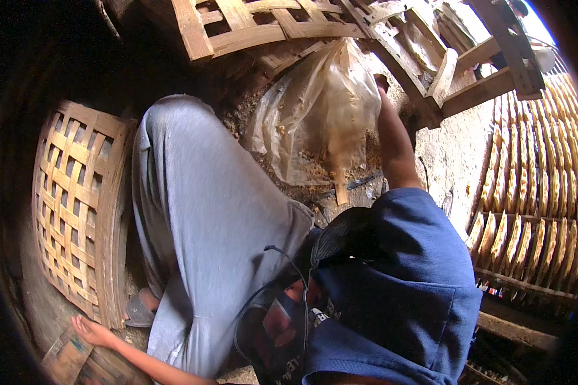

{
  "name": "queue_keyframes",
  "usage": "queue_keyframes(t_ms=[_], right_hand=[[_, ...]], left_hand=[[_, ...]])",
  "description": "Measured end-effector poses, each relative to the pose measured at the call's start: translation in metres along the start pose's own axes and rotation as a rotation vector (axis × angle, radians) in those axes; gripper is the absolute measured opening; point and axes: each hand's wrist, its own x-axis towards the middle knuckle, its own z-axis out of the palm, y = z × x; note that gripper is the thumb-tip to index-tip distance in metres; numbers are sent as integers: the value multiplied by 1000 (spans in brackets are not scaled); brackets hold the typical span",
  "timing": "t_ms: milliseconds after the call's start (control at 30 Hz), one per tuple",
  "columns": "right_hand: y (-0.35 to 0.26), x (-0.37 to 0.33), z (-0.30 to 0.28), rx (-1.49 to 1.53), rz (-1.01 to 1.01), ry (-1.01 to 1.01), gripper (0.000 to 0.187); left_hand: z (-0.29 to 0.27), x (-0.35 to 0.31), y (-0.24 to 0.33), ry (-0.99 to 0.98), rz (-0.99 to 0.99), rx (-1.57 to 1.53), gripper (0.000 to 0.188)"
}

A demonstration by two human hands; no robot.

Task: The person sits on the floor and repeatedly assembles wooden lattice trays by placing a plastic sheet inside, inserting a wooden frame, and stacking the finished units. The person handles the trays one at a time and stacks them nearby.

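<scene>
My left hand (92,332) is at the lower left, beside the bottom edge of a woven bamboo-strip panel (67,205) that leans upright. Its fingers are loosely bent and slightly apart, with nothing visible in them. Stretched far forward, my right hand (383,83) is in shadow between a clear plastic sheet (340,96) and a curved wooden frame (404,70); its fingers are hidden. The plastic hangs in folds over the ground, and a flat wooden strip (341,192) shows from under its lower end.
Another lattice panel (263,29) lies across the top. Racks with rows of pale, thin flat pieces (526,160) stand at the right. A wooden block (67,356) is at the lower left. My grey-clothed knee (180,128) rises in the middle, with a sandal (140,311) beside it.
</scene>
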Motion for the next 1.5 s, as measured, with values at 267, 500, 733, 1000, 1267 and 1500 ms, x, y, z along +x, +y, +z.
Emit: queue_keyframes(t_ms=[267,500,733,1000,1267,1500], right_hand=[[-12,11,10,-7,50,13,46],[-2,13,9,-23,-76,-21,42],[-11,-33,-6,81,3,-51,37],[-64,-111,-84,234,-498,227,13],[-123,27,-123,256,-594,397,22],[-77,257,-89,-2,-623,-566,38]], left_hand=[[-8,-1,-20,-30,15,94,35],[10,-3,-4,-33,25,22,35],[-1,1,-23,-36,96,13,37],[-15,-14,15,-21,-41,102,40],[-33,-28,-5,21,42,267,38],[-2,-38,-35,61,-59,303,37]])
